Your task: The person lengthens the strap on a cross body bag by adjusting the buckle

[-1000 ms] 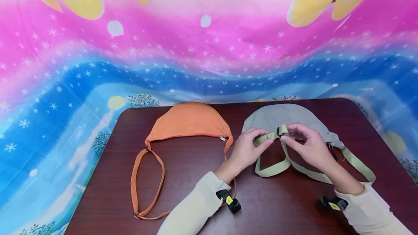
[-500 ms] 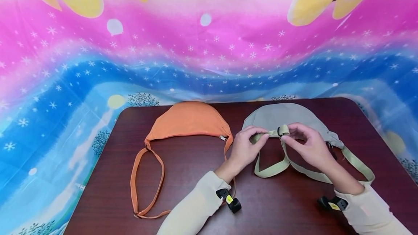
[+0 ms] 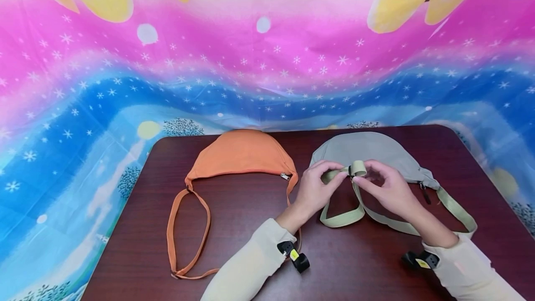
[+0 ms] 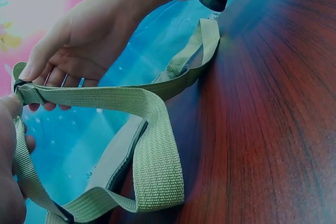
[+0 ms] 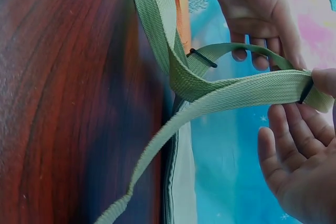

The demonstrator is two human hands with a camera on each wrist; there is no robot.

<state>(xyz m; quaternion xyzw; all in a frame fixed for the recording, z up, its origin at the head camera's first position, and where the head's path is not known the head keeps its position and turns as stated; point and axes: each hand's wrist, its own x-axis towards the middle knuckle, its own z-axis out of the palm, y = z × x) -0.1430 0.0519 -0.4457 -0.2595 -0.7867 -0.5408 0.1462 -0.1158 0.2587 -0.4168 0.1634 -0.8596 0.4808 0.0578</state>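
A grey bag [image 3: 355,147] lies at the back right of the table, its pale green webbing strap [image 3: 344,218] raised in front of it. My left hand [image 3: 315,188] pinches the strap just left of a small black slider buckle [image 3: 350,171]. At the buckle's right side, my right hand [image 3: 388,188] pinches the strap where it folds into a short loop [image 3: 359,168]. In the right wrist view, the buckle [image 5: 306,91] sits by the right thumb, and a second black ring [image 5: 203,57] shows farther along the strap. Below the hands the strap hangs in a wide loop.
An orange bag [image 3: 242,154] lies to the left, its orange strap [image 3: 172,231] looped toward the front of the dark wooden table [image 3: 334,268]. A zipper pull [image 3: 425,193] hangs at the grey bag's right end. Behind stands a colourful printed cloth [image 3: 259,59].
My right hand has shifted slightly left with the buckle and strap, bringing it closer to my left hand. The folded loop beside the buckle looks larger. The hanging strap has also swung left.
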